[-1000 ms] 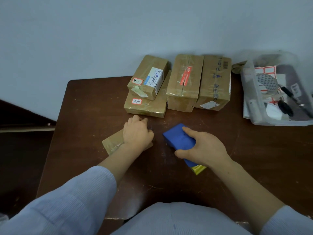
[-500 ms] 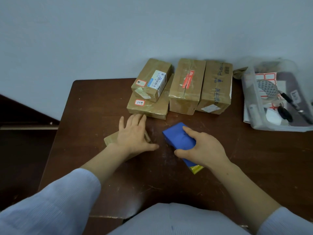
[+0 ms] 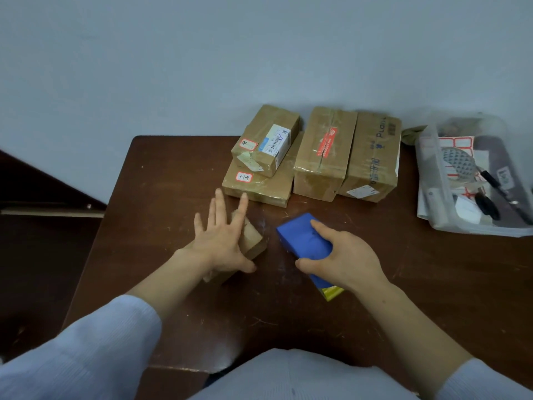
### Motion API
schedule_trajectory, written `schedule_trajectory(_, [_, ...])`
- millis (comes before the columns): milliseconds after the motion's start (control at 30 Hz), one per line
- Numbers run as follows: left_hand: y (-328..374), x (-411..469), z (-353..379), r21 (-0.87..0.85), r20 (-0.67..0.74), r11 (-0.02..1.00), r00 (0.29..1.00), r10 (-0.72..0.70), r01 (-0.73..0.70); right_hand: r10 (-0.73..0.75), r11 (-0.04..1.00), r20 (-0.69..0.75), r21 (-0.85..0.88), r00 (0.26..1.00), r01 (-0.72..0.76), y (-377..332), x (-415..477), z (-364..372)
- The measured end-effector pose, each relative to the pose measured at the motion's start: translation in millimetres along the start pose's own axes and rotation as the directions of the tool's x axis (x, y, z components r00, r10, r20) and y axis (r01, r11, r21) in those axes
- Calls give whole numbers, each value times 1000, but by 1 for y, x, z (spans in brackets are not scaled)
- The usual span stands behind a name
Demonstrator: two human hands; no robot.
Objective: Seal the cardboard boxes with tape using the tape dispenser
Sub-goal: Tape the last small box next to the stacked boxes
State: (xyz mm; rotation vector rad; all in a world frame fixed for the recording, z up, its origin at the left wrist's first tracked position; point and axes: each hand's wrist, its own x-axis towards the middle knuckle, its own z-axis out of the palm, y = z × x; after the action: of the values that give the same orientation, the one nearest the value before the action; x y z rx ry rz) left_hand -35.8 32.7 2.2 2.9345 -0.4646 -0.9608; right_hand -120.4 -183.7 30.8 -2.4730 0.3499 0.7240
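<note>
My left hand (image 3: 222, 238) has its fingers spread straight over a small brown cardboard box (image 3: 252, 239) lying mid-table, which it largely covers. A blue block-shaped object with a yellow end (image 3: 305, 243) lies to its right, and my right hand (image 3: 343, 261) grips it from above, thumb on the near side. Whether this is the tape dispenser I cannot tell. Several taped cardboard boxes stand at the back: a small one (image 3: 266, 140) on a flat one (image 3: 259, 184), then two taller ones (image 3: 324, 153) (image 3: 372, 157).
A clear plastic bag (image 3: 473, 174) with label sheets, pens and small items lies at the back right. The dark wooden table (image 3: 161, 183) ends on the left, with a drop beside it. A wall stands just behind the boxes.
My left hand has gone from curled on the small box to fingers spread straight above it. The small box looks turned. My right hand keeps its hold on the blue object.
</note>
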Motion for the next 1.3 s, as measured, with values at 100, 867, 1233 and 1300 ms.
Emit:
schedule_trajectory(100, [-6, -1, 0, -72, -47, 996, 998, -51, 47, -7, 1000, 1, 22, 1000, 7, -2, 0, 0])
schedule_trajectory(867, [16, 87, -148, -996, -93, 14, 984, -154, -92, 24, 968, -156, 250, 987, 16, 8, -5, -19])
schedule_trajectory(1233, [9, 90, -135, -981, 41, 184, 997, -67, 53, 37, 964, -124, 265, 992, -3, 14, 9, -16])
schedule_trajectory(1300, [14, 92, -137, -973, -32, 230, 980, -197, 15, 31, 967, -116, 254, 993, 0, 12, 11, -16])
